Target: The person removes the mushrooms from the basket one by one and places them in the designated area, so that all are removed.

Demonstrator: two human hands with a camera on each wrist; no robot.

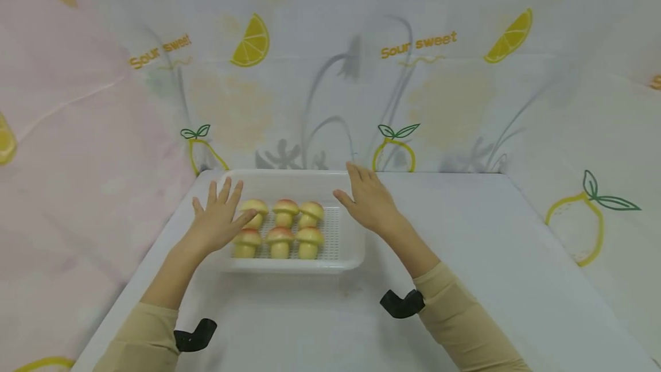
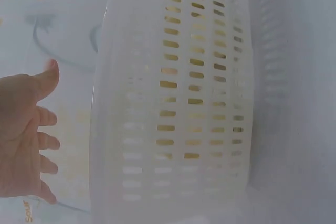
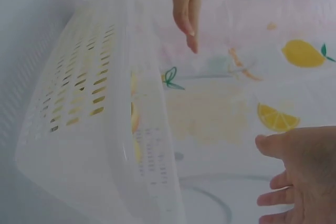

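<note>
I see my left hand and right hand released, fingers spread toward 12 o'clock, flanking the white basket of 6 toy mushrooms.

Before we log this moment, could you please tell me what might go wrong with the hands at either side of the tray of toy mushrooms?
1. Both hands, left hand and right hand, are open, so a one-sided lift might tilt the white tray.
2. The six toy mushrooms stand upright and loose; a jolt could topple them.
3. The left fingers hover over one mushroom and might knock it.
</note>
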